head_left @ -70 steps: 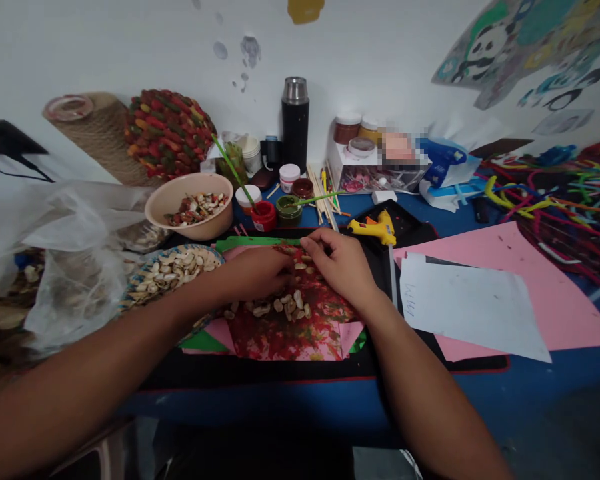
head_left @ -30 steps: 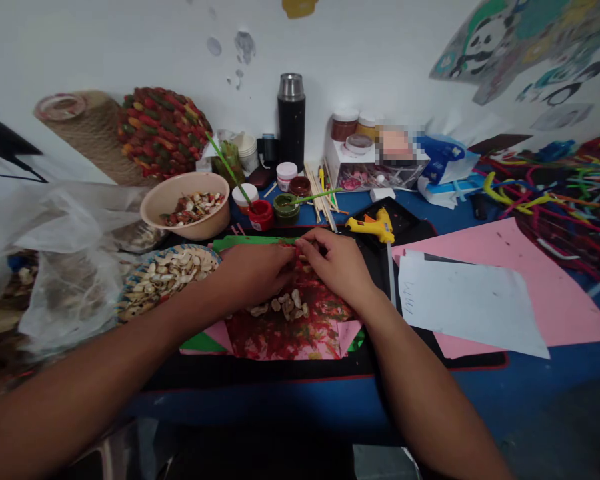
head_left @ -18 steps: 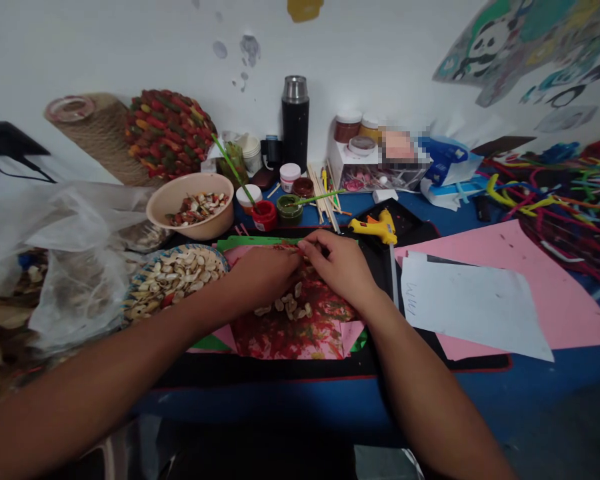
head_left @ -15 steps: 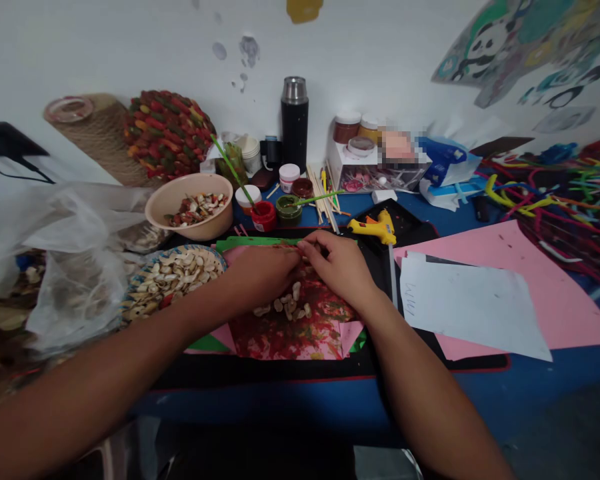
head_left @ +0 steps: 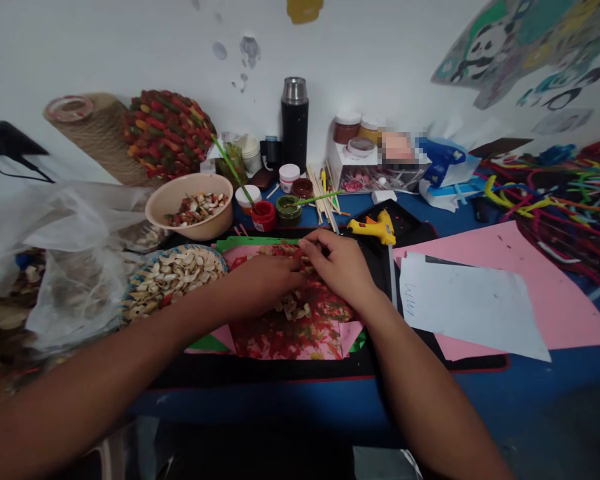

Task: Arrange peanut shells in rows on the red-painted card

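A sheet of pink paper (head_left: pixel 300 341), smeared with red and dark green paint, lies before me with several peanut shells (head_left: pixel 295 308) on it. My left hand (head_left: pixel 267 280) is over the sheet from the left, its fingers reaching out loosely above the shells. Its thumb is hidden. At the sheet's far side, my right hand (head_left: pixel 340 263) rests with thumb and fingers closed together; what they pinch is too small to make out. More shells fill a blue-rimmed woven basket (head_left: pixel 130 283) beside my left forearm.
Behind the sheet stand a beige bowl (head_left: pixel 155 207) of painted shells, a red paint jar (head_left: pixel 263 217), a green paint jar (head_left: pixel 289 212) and a black thermos (head_left: pixel 295 130). A yellow glue gun (head_left: pixel 375 228) lies right of them, near white paper (head_left: pixel 473 303). Plastic bags (head_left: pixel 80 293) crowd the left.
My left hand has drawn back slightly from my right fingertips toward the shells, now covering part of the pile. Its fingers have straightened somewhat. My right hand has stayed in place.
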`<control>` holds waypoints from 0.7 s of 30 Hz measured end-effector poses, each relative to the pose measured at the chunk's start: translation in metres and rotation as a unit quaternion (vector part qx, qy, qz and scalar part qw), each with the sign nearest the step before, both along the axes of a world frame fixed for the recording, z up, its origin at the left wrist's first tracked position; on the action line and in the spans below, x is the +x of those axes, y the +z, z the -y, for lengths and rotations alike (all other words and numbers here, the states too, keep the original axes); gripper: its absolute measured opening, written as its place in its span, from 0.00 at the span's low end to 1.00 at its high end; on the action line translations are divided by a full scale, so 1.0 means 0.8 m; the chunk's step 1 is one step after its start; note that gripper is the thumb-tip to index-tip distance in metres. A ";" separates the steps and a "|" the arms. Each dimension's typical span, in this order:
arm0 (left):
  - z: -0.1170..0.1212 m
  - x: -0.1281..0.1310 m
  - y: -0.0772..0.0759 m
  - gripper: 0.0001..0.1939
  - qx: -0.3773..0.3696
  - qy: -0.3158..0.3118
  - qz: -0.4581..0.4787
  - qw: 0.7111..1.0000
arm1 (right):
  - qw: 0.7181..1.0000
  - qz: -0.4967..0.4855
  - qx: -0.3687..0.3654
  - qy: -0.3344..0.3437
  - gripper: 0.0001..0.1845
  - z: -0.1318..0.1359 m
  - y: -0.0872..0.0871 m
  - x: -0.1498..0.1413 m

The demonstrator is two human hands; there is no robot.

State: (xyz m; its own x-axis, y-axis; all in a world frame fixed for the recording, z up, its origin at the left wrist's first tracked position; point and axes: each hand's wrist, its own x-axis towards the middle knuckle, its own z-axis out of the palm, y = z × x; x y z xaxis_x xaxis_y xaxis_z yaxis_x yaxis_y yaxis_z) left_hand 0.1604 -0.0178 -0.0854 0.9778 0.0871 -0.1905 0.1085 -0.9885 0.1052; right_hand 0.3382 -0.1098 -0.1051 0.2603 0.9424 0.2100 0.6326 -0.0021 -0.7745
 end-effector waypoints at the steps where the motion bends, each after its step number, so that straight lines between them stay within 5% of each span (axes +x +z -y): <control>1: -0.003 -0.001 0.003 0.16 -0.017 0.002 0.012 1.000 | 1.000 -0.004 0.000 0.001 0.10 0.000 -0.001 0.000; 5: -0.015 -0.012 0.021 0.10 -0.147 0.069 0.097 0.982 | 0.999 -0.035 0.011 0.005 0.11 0.000 -0.003 0.001; 12: -0.024 -0.025 0.032 0.11 -0.346 0.214 0.203 0.891 | 0.976 -0.216 0.032 0.010 0.13 0.000 0.002 0.002; 16: -0.024 -0.023 0.028 0.10 -0.405 0.224 0.237 0.854 | 0.956 -0.289 0.004 0.051 0.15 0.001 0.007 0.000; 21: -0.024 -0.022 0.027 0.11 -0.417 0.225 0.234 0.849 | 0.963 -0.254 0.009 0.091 0.10 0.004 0.009 -0.002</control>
